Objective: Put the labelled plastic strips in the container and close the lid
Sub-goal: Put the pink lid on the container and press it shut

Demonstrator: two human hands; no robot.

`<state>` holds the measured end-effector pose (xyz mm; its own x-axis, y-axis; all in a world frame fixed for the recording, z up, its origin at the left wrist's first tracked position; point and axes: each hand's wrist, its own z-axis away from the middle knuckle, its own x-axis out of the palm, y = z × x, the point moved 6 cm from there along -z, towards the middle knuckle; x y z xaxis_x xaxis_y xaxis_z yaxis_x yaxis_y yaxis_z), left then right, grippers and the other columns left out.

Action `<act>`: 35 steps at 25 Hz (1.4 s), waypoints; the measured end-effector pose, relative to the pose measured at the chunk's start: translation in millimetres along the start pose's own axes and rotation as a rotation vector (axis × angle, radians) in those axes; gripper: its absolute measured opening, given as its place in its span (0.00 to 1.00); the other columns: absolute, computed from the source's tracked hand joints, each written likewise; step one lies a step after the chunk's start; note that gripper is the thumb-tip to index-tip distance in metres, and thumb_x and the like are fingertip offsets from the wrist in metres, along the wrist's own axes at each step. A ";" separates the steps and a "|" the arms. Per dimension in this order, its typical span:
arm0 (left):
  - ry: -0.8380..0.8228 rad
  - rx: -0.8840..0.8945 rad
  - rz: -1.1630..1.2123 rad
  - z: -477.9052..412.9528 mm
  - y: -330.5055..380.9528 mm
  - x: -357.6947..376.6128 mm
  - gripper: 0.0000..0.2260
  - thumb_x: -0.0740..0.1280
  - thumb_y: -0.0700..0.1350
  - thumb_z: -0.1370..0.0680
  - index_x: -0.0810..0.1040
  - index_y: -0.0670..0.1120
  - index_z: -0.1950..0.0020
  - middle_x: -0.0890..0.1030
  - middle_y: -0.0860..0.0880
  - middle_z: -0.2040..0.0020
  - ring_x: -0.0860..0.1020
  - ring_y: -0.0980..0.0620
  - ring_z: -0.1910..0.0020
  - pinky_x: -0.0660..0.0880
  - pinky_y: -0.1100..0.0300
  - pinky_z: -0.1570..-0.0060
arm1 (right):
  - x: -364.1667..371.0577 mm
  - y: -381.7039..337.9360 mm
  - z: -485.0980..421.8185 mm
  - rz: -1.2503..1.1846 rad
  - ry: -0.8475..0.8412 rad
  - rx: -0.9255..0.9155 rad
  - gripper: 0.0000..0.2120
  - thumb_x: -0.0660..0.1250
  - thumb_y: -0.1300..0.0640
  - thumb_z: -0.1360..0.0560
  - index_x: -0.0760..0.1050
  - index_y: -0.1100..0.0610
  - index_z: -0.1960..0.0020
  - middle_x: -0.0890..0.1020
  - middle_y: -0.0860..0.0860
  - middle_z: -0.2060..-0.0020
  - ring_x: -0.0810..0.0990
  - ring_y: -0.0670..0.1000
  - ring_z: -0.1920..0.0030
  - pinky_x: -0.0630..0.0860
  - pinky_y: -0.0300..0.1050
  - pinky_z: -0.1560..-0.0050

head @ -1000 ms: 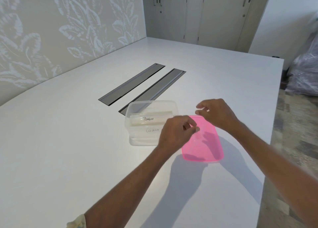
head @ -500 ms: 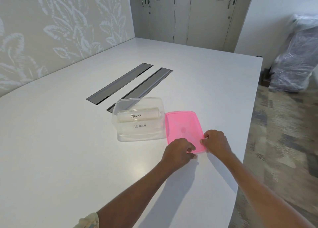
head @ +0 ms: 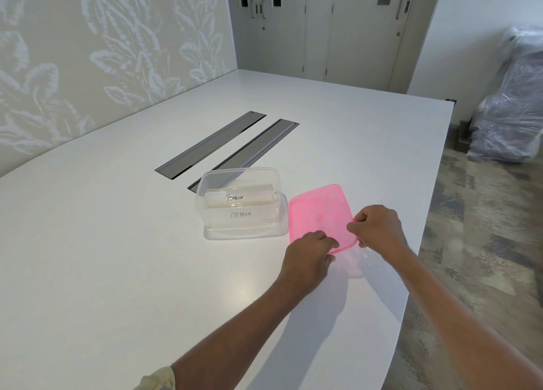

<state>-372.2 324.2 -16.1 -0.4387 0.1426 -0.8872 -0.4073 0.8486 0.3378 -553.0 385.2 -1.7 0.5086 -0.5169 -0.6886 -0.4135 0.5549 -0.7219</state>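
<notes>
A clear plastic container (head: 205,183) stands open on the white table (head: 117,257). Inside it lie clear labelled strips, one marked PENGUIN (head: 238,198) and one marked OSTRICH (head: 241,215). Just to its right is the pink lid (head: 317,213), its near end lifted off the table. My left hand (head: 308,254) grips the lid's near edge. My right hand (head: 376,228) pinches the lid's near right corner.
Two grey cable slots (head: 211,145) are set in the table behind the container. The table's right edge (head: 423,231) runs close beside my right hand. A plastic-wrapped bundle (head: 511,110) stands on the floor at the right. Doors line the far wall.
Both hands came back from above the container to the lid's near end and took hold of it. The lid's near end has risen off the table.
</notes>
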 end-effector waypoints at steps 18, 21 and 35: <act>0.382 -0.250 0.323 -4.8 -25.7 -143.5 0.06 0.66 0.52 0.21 0.77 0.58 0.44 0.83 0.62 0.52 0.80 0.59 0.56 0.78 0.61 0.57 | 14.8 -22.4 -38.3 -0.485 -0.134 0.039 0.30 0.77 0.43 0.24 0.74 0.56 0.28 0.82 0.52 0.40 0.84 0.53 0.44 0.84 0.57 0.40; 0.442 -0.301 0.531 3.3 -50.1 -167.5 0.07 0.69 0.48 0.22 0.80 0.56 0.45 0.85 0.62 0.52 0.82 0.58 0.57 0.80 0.62 0.56 | 25.7 -28.2 -44.0 -0.554 -0.105 0.040 0.27 0.75 0.45 0.22 0.75 0.58 0.29 0.82 0.52 0.39 0.83 0.54 0.41 0.83 0.59 0.38; 0.685 -0.675 0.876 14.3 -198.1 -205.8 0.07 0.74 0.47 0.21 0.85 0.52 0.43 0.89 0.50 0.51 0.86 0.48 0.56 0.83 0.41 0.44 | 71.7 -114.8 -72.6 -0.648 -0.100 -0.095 0.07 0.77 0.56 0.23 0.85 0.59 0.55 0.88 0.58 0.60 0.84 0.53 0.66 0.88 0.55 0.54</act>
<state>-189.8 134.1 95.1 -0.9981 0.0579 -0.0204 -0.0112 0.1548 0.9879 -523.9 237.1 26.8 0.7426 -0.6612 -0.1066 -0.0625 0.0901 -0.9940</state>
